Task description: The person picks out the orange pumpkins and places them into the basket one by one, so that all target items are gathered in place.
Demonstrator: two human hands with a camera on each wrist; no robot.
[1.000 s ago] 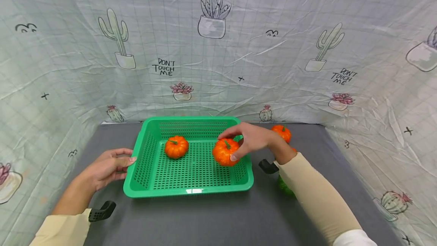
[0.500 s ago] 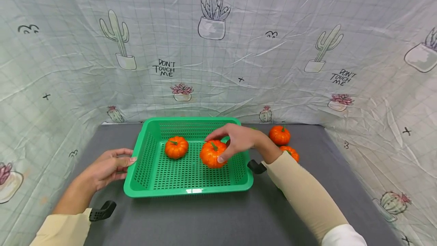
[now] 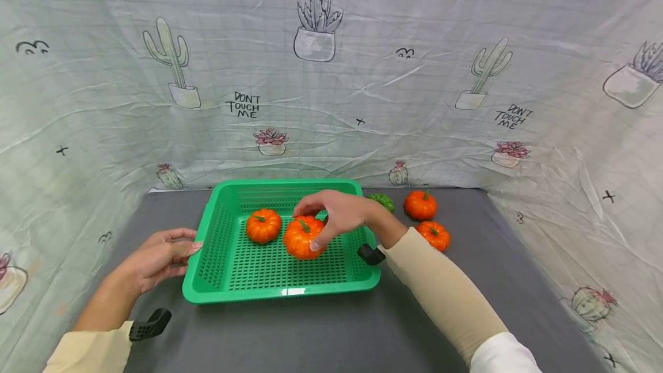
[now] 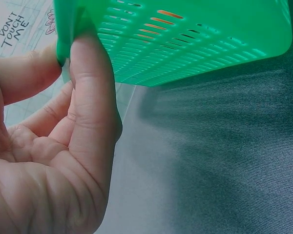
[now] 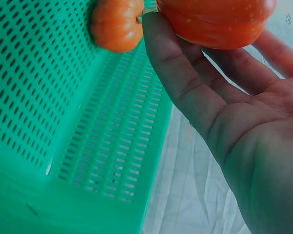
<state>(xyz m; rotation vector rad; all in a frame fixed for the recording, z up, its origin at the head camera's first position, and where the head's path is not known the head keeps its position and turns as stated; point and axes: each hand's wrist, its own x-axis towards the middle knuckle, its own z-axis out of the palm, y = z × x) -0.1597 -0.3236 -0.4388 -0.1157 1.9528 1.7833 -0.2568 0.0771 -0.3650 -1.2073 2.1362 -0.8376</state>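
Right hand (image 3: 339, 212): I see it gripping a ribbed orange pumpkin (image 3: 300, 240).
Left hand (image 3: 157, 259): pinching a green slotted plastic basket (image 3: 248, 296).
Second ribbed orange pumpkin (image 3: 263, 227): left of the right hand.

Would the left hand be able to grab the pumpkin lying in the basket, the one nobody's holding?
Probably yes, but it should let go first: the left hand pinches the edge of the green basket. The top is open, and nothing covers the loose pumpkin.
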